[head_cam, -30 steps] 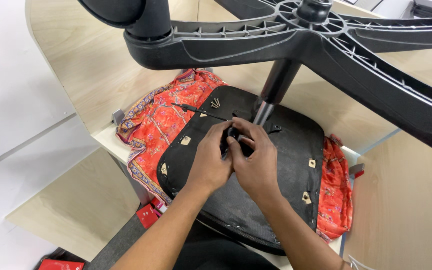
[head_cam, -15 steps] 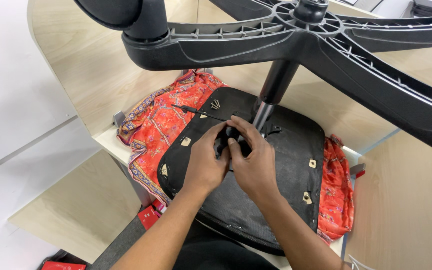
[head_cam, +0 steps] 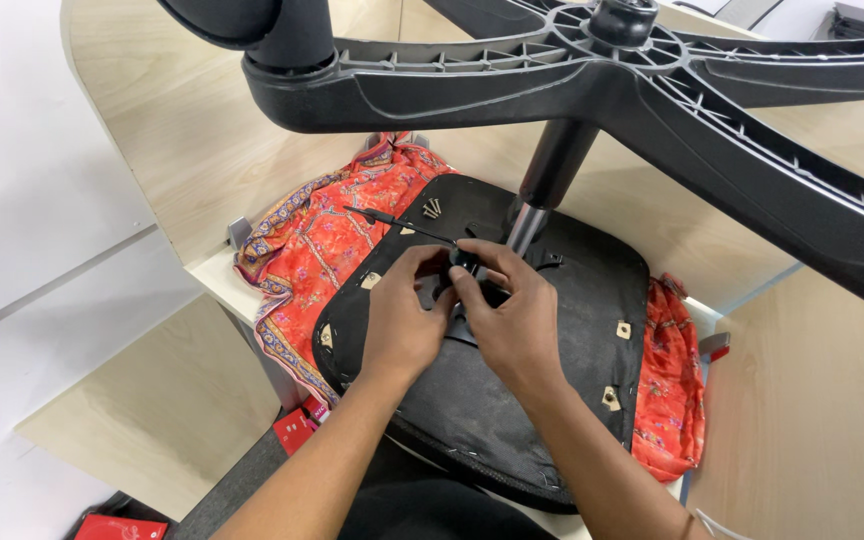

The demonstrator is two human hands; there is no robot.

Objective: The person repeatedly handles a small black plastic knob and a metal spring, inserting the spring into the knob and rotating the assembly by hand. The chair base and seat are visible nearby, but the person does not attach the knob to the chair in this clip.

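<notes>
Your hands meet right at the foot of the gas-lift column [head_cam: 540, 195], and that column is the landmark for everything here. Your left hand [head_cam: 402, 320] sits just left of its base, fingers curled in; your right hand [head_cam: 507, 320] sits just below it, thumb and forefinger pinched on a small dark part [head_cam: 467, 262] of the mounting plate. What exactly that part is, you can't tell from here — it's too small and half covered by your fingertips. Both hands are closed on the work, touching each other, and the right one is the nearer to the column.

The column's long axis runs up and away from you, leaning toward the five-arm chair base [head_cam: 592, 75] overhead — ribbed grey plastic, matte, with a castor at upper left. Beneath the column spreads the upturned seat underside [head_cam: 572, 330], black fabric stapled over a rounded pan, with small pale tabs dotted about. Left of the column lies a slim black screwdriver [head_cam: 392, 220], and beside it a few loose screws [head_cam: 432, 208]. An orange patterned cloth [head_cam: 322, 250] pads the pale wooden table [head_cam: 182, 150].
</notes>
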